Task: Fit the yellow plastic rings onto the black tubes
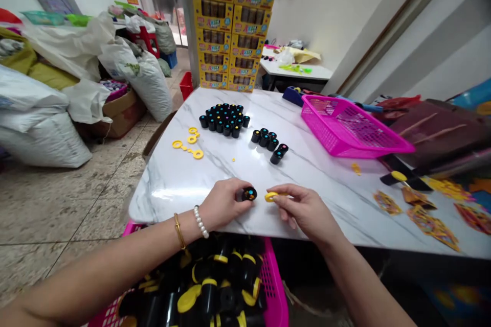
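Note:
My left hand [224,203] is closed around a small black cup [249,194] with a blue dot inside, its open end facing the camera. To its right, my right hand [307,209] pinches a yellow ring [270,197] between thumb and fingers. The ring and the cup are apart, just above the front of the marble-patterned table [172,184]. Beyond my hands stand a large cluster of black cups [226,118] and a smaller group [264,138], many with blue dots on top. Yellow ring pieces [192,139] lie to the left of them.
A pink basket [276,286] of black cylinders with yellow parts sits below the table's front edge. Another pink basket [337,130] rests at the right rear. Orange packets [429,225] lie on the right. Stacked yellow boxes [215,25] rise at the back.

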`<control>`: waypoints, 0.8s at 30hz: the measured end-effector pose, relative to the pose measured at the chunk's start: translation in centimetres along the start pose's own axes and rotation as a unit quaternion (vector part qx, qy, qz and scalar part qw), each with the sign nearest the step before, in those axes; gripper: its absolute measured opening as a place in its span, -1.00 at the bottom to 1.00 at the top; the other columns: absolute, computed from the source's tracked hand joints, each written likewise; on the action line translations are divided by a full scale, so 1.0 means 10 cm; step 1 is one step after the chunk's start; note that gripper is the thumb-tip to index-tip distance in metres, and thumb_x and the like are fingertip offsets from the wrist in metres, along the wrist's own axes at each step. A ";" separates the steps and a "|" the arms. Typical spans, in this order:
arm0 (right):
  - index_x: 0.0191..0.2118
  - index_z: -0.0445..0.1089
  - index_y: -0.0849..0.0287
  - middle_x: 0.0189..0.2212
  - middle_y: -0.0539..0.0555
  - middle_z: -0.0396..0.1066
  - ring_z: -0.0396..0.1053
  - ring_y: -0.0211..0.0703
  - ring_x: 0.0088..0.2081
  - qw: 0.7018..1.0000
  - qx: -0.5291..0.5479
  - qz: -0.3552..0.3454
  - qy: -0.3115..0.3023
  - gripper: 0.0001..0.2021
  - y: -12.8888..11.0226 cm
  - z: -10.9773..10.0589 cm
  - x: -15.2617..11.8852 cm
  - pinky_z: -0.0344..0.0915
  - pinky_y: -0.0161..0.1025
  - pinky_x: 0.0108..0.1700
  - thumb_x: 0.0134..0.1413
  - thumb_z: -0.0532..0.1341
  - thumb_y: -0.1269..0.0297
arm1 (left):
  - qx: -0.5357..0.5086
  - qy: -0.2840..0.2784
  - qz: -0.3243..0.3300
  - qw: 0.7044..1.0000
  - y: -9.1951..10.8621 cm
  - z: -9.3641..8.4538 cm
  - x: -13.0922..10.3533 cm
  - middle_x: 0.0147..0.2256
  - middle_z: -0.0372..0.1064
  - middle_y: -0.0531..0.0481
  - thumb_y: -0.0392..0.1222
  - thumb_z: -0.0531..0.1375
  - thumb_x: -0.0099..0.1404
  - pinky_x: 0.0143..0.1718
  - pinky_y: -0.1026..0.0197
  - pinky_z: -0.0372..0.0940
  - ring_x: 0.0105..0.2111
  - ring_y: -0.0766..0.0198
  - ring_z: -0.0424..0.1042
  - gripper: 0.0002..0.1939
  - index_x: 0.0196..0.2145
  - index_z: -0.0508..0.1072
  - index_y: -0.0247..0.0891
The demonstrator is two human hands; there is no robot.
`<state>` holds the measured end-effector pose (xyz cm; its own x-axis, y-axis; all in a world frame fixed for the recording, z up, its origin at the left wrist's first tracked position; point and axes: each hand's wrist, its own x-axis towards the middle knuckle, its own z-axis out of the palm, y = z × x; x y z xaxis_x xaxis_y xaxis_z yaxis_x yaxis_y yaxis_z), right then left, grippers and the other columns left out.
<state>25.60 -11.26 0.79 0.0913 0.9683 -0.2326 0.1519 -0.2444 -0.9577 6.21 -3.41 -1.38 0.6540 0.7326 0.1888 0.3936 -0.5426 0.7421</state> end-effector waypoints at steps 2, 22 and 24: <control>-0.17 0.49 0.23 -0.79 -0.14 0.20 0.00 -0.45 -0.76 0.999 -0.008 0.020 -0.040 -0.64 -0.09 0.10 0.06 -0.08 -0.45 -0.71 -0.04 0.30 0.08 | 0.000 0.016 0.010 1.000 -0.01 0.03 -0.05 -0.35 0.42 0.04 -0.18 0.25 0.14 -0.33 0.31 0.21 -0.37 0.32 0.36 -0.80 -0.24 0.52 -0.20; -0.42 0.36 0.23 -0.76 -0.12 0.27 0.12 -0.40 -0.76 1.000 0.000 0.002 -0.013 -0.73 -0.09 0.28 0.35 0.07 -0.44 -0.73 -0.15 0.39 0.17 | 0.039 0.008 -0.003 0.999 -0.09 0.08 -0.01 -0.51 0.39 0.04 -0.07 0.24 0.15 -0.43 0.28 0.11 -0.48 0.30 0.32 -0.82 -0.37 0.53 -0.23; -0.42 0.36 0.23 -0.73 -0.11 0.30 0.13 -0.41 -0.76 1.000 0.000 0.004 -0.022 -0.73 -0.08 0.28 0.37 0.08 -0.44 -0.72 -0.16 0.39 0.18 | 0.038 0.012 0.002 0.999 -0.09 0.08 -0.01 -0.50 0.40 0.05 -0.08 0.25 0.14 -0.43 0.29 0.10 -0.48 0.31 0.32 -0.83 -0.37 0.53 -0.22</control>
<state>23.02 -7.35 0.27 0.0499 0.9674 -0.2482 0.1507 -0.2530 -0.9557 6.32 -3.32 -2.64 0.6405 0.7396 0.2066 0.4394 -0.5737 0.6912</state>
